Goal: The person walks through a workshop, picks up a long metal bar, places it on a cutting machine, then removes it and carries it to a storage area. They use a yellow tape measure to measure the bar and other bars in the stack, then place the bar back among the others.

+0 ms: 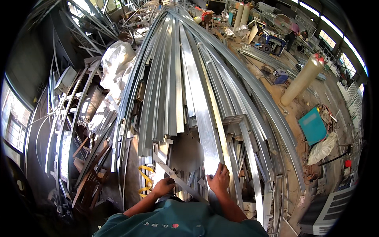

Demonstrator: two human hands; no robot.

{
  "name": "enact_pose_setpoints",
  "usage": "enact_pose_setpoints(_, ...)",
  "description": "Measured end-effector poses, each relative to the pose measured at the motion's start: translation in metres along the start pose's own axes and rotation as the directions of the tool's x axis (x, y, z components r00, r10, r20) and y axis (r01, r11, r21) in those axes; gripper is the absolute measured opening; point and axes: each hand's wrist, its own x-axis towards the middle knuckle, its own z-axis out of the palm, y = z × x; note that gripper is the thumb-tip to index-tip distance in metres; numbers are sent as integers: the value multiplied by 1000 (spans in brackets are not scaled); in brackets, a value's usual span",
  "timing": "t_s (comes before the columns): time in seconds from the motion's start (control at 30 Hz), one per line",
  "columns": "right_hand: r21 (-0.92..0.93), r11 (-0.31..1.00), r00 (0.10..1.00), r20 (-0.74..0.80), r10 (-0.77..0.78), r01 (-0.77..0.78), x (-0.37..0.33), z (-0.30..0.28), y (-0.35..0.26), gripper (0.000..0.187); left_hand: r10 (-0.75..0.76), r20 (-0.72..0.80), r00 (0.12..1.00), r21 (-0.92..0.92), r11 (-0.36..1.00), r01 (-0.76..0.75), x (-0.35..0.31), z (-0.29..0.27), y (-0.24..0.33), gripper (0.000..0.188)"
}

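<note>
Long silvery metal profiles (158, 91) lie in a thick pile, running away from me to the back. My right hand (219, 179) is closed around the near end of a wide, bright metal bar (206, 130), thumb on its left side and fingers on its right. Curled fingers show on my left hand (164, 187), low and left of that bar. Beside it a narrow flat metal strip (177, 177) slants down to the right. Whether the left fingers hold anything is hidden. A yellow coiled strap (146, 181) hangs left of this hand.
White plastic sheeting (117, 63) covers things at the left, above wooden and metal scraps. On the right stand a tall gas cylinder (302, 81), a teal panel (312, 125) and a grey slatted unit (329, 211). Farther back are a fan (283, 23) and a person (292, 35).
</note>
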Motion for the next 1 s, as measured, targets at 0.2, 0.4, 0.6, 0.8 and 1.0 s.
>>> enact_pose_setpoints(0.2, -116, 991, 998, 18, 62, -60, 0, 3, -15, 94, -20, -85, 996, -269, 963, -4, 32, -23, -78, 48)
enact_pose_setpoints(0.4, -147, 985, 995, -42, 88, -93, 8, 7, -19, 92, -133, -109, 985, -438, 896, 72, 51, -60, -99, 48)
enact_pose_setpoints(0.6, -97, 982, 986, -41, 161, -165, 12, 6, -41, 90, -114, -135, 984, -391, 919, 53, 62, -83, -120, 53)
enact_pose_setpoints(0.8, -210, 944, 967, -85, 241, -254, 2, 39, -21, 88, -56, -282, 958, -389, 919, -61, 59, -134, -127, 45)
enact_pose_setpoints(1.0, -167, 952, 967, -24, 255, -256, 13, 44, -11, 83, -380, -453, 807, -740, 665, -102, 52, -207, -190, 41)
